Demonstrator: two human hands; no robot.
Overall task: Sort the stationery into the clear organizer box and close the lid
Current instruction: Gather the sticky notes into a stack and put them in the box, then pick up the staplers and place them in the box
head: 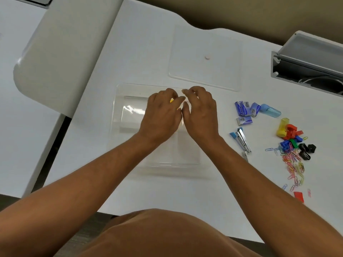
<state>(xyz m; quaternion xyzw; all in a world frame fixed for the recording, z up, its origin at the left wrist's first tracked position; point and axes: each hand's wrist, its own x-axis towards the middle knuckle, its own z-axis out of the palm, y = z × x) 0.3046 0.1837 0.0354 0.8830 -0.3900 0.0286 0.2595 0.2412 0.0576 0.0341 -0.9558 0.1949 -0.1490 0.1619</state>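
Both hands are over the clear organizer box (130, 127) on the table (148, 52), side by side and nearly touching. The left hand (160, 115) has its fingers curled, and a sliver of something yellow (171, 100) peeks out beneath them. The right hand (199, 112) curls its fingers too, tips bunched near the far rim of the box. Whether either hand really pinches that yellow piece I cannot tell; the knuckles cover it.

This looks like the first placement: an item being settled into a far compartment, with the box otherwise looking bare through its walls.

Just beyond the right hand lies the lid (205, 58), flat and off the box. Out to the right of the right hand waits nearly everything else: blue staple boxes (245, 110), a stapler (241, 139), a heap of coloured clips (290, 136) and scattered paper clips (295, 164).

Next, I'd judge, the right hand must release and reach out to that pile, taking one kind at a time. The loose paper clips will need gathering, not single picks.
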